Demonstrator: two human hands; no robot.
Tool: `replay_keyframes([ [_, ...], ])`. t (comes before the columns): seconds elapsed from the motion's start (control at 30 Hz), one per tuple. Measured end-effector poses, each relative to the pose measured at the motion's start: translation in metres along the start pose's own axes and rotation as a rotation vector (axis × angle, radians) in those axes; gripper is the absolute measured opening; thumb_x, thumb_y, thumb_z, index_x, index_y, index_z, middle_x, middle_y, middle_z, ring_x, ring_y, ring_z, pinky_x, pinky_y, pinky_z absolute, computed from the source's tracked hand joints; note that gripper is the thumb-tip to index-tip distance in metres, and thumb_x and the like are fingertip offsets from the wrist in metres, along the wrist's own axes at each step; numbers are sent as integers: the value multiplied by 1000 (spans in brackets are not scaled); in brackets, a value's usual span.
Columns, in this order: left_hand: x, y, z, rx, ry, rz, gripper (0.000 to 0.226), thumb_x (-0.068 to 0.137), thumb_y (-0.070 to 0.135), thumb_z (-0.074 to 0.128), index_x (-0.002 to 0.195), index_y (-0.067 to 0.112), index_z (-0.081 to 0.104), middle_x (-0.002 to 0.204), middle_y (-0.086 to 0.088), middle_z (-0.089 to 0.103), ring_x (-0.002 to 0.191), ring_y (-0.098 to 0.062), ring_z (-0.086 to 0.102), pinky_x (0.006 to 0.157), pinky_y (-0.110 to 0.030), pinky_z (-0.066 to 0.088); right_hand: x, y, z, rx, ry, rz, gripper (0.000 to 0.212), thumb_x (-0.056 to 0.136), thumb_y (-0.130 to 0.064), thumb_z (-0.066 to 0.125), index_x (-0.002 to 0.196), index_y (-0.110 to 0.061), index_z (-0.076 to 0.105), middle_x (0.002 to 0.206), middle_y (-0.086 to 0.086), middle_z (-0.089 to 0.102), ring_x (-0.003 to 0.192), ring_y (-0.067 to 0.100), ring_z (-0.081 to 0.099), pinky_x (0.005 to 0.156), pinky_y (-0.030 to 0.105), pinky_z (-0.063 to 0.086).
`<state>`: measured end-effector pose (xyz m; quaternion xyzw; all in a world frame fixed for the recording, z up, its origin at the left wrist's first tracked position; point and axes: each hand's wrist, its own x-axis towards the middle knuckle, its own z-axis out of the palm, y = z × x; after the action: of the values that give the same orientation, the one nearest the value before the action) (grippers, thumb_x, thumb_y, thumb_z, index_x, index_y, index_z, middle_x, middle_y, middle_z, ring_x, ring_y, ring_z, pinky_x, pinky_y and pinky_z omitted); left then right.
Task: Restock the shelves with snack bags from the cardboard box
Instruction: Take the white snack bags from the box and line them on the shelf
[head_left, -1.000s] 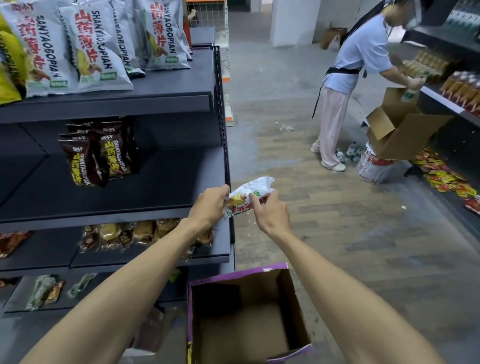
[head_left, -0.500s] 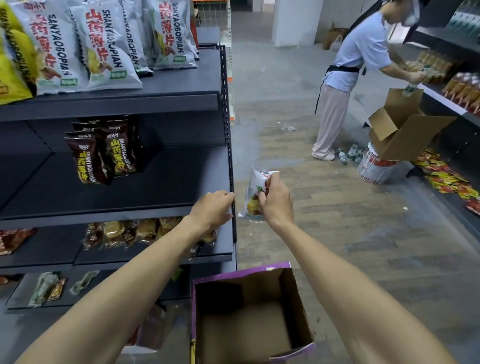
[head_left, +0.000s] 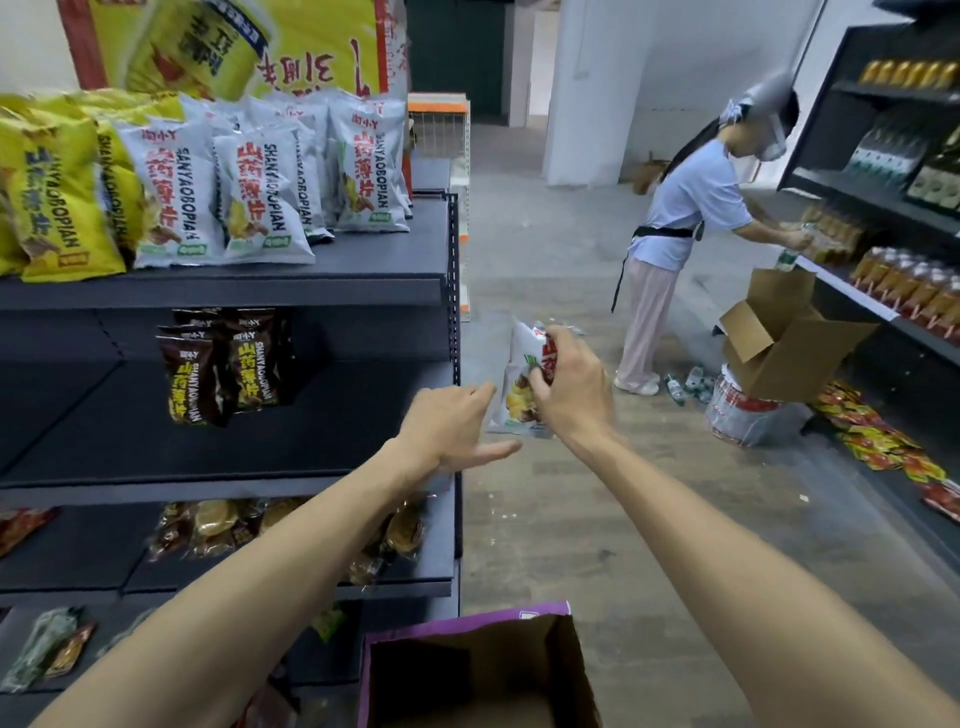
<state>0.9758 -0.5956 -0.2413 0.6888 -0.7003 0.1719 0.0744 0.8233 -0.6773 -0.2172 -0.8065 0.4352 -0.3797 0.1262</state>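
My right hand (head_left: 571, 389) grips a white snack bag (head_left: 522, 384), held upright in the air just right of the dark shelf unit (head_left: 311, 457). Just left of the bag, my left hand (head_left: 449, 426) hovers with its fingers spread and holds nothing. Below my arms stands the open cardboard box (head_left: 566, 670) with a purple rim; I see no bags inside it. White bags (head_left: 260, 192) and yellow bags (head_left: 47, 202) stand on the top shelf. Brown bags (head_left: 223, 364) stand at the back of the middle shelf.
Small packets (head_left: 291, 525) lie on the lower shelf. Another person (head_left: 675, 244) works at the right-hand shelves beside an open brown box (head_left: 779, 338) on a bucket. Red and yellow packets (head_left: 878, 441) and bottles litter the floor there. The wooden aisle floor (head_left: 545, 519) lies between.
My left hand has let go of the bag and opened. The right hand turned the bag from lying flat to upright. The view tilted upward.
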Motion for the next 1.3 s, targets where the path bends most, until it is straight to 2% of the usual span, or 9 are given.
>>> replay_keyframes([
  [0.2, 16, -15, -56, 145, 135, -14, 54, 80, 70, 46, 88, 17, 54, 78, 5, 62, 65, -21, 62, 51, -27, 31, 76, -30, -66, -99, 78, -110, 45, 79, -22, 69, 124, -17, 62, 102, 11, 66, 93, 30, 61, 75, 34, 44],
  [0.33, 8, -43, -92, 257, 190, -37, 45, 83, 61, 48, 83, 18, 59, 77, 1, 67, 69, -27, 66, 54, -27, 32, 116, -78, -91, -98, 100, -224, 39, 81, -24, 73, 117, -12, 63, 97, 9, 67, 82, 22, 56, 71, 28, 39],
  [0.47, 14, -72, -139, 288, 253, -96, 45, 88, 58, 46, 85, 16, 59, 84, -2, 69, 75, -28, 68, 57, -29, 37, 141, -135, -89, -66, 99, -307, 29, 80, -27, 74, 104, -14, 65, 91, 4, 66, 82, 21, 61, 74, 35, 53],
  [0.57, 19, -99, -166, 333, 252, -148, 43, 89, 57, 46, 92, 16, 58, 90, -3, 68, 80, -25, 67, 59, -29, 36, 151, -168, -75, -48, 63, -306, 17, 79, -26, 74, 88, -16, 64, 82, 1, 64, 77, 19, 60, 71, 37, 54],
  [0.67, 20, -124, -177, 325, 240, -206, 42, 88, 55, 46, 95, 17, 60, 90, -1, 67, 80, -25, 66, 60, -30, 35, 160, -188, -55, -41, 49, -288, 15, 78, -25, 75, 86, -17, 65, 83, 1, 65, 78, 20, 61, 70, 35, 54],
  [0.8, 16, -159, -170, 194, 211, -248, 43, 84, 60, 48, 90, 19, 57, 89, 0, 66, 80, -24, 66, 63, -31, 48, 170, -211, -26, -17, 20, -263, 21, 77, -24, 77, 94, -16, 68, 87, 2, 67, 79, 20, 62, 73, 36, 56],
  [1.07, 19, -225, -167, 141, 243, -215, 25, 90, 44, 49, 84, 20, 46, 90, -1, 64, 82, -24, 64, 60, -29, 37, 207, -254, 30, -132, 55, -173, 9, 89, -14, 60, 97, -18, 57, 104, 8, 60, 89, 27, 59, 70, 36, 48],
  [1.2, 26, -251, -163, 56, 210, -184, 26, 91, 43, 49, 95, 18, 53, 88, -1, 65, 79, -24, 63, 62, -31, 46, 218, -259, 67, -186, 84, -80, 38, 97, -9, 47, 133, -20, 48, 128, 7, 56, 106, 31, 58, 73, 34, 39],
  [1.3, 30, -264, -154, -34, 204, -141, 21, 89, 38, 50, 96, 18, 52, 84, -2, 64, 77, -26, 62, 65, -34, 51, 218, -256, 87, -150, 54, -57, 55, 99, -24, 50, 150, -22, 30, 142, 8, 45, 112, 34, 57, 80, 37, 43],
])
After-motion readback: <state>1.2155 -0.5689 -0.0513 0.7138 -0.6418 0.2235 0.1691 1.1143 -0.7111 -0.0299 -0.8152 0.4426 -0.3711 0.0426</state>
